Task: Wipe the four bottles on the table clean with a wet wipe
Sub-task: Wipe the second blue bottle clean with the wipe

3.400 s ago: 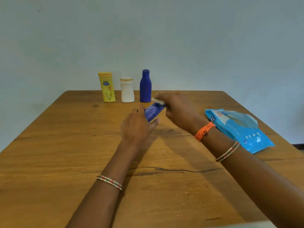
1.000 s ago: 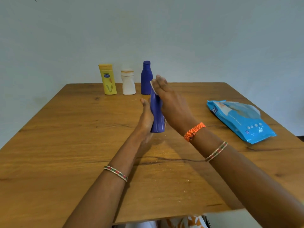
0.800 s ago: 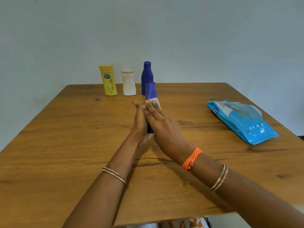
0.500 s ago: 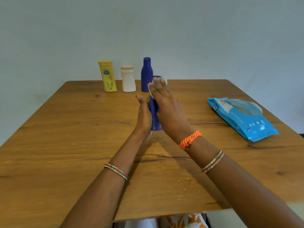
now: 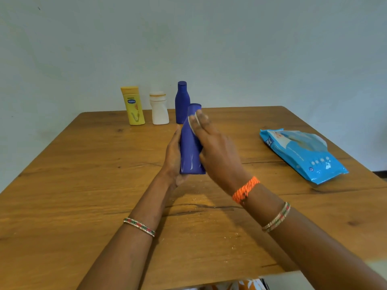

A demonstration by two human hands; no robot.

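A dark blue bottle [image 5: 190, 149] is held upright above the middle of the wooden table [image 5: 83, 185]. My left hand [image 5: 173, 158] grips its left side and base. My right hand [image 5: 215, 151] lies flat against its right side, pressing a white wet wipe [image 5: 193, 122] onto it near the top; most of the wipe is hidden under my fingers. At the far edge stand a yellow lotion bottle [image 5: 133, 105], a white bottle [image 5: 159, 108] and a second dark blue bottle [image 5: 181, 99] in a row.
A blue pack of wet wipes [image 5: 301, 152] lies on the right side of the table. A pale wall rises behind the far edge. The near table edge runs below my forearms.
The bottle was tipped on its side earlier and now stands upright in my left hand. My right hand has been sliding the wipe up and down its side, now sitting near the top.
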